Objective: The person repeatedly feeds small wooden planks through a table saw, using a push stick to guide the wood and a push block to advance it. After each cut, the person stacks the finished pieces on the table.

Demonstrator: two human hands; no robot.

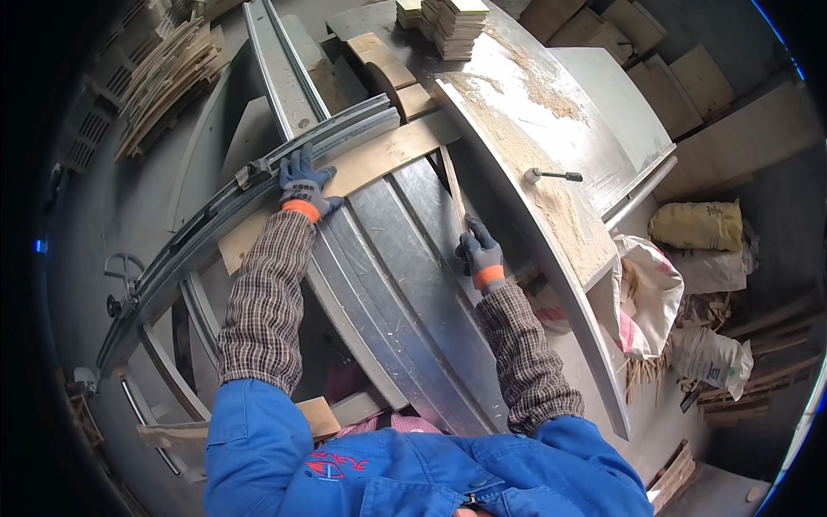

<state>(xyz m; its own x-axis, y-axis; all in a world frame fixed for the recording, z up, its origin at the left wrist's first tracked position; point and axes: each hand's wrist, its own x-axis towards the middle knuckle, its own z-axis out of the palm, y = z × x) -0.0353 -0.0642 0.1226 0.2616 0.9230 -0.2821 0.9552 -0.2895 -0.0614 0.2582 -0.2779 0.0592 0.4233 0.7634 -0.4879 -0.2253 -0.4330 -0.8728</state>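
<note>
The right hand point(480, 248) closes around a wooden stick point(453, 185), hiding its lower end, while the left hand point(305, 185), thumb apart, partly covers a pale board point(388, 158) lying across the metal bench point(379, 231), small glove print unclear.

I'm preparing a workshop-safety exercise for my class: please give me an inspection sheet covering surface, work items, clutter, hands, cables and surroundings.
Surface: grooved metal table, with small pale specks
Work items: pale board lying across it; thin wooden strip, tip near the board's edge
Clutter: sawdust on the right-hand surface
Hands: gloved left hand spread at the board; gloved right hand gripping the strip
Cables: nothing seen
Surroundings: yellow sack right; stacked wood pieces upper left
</note>
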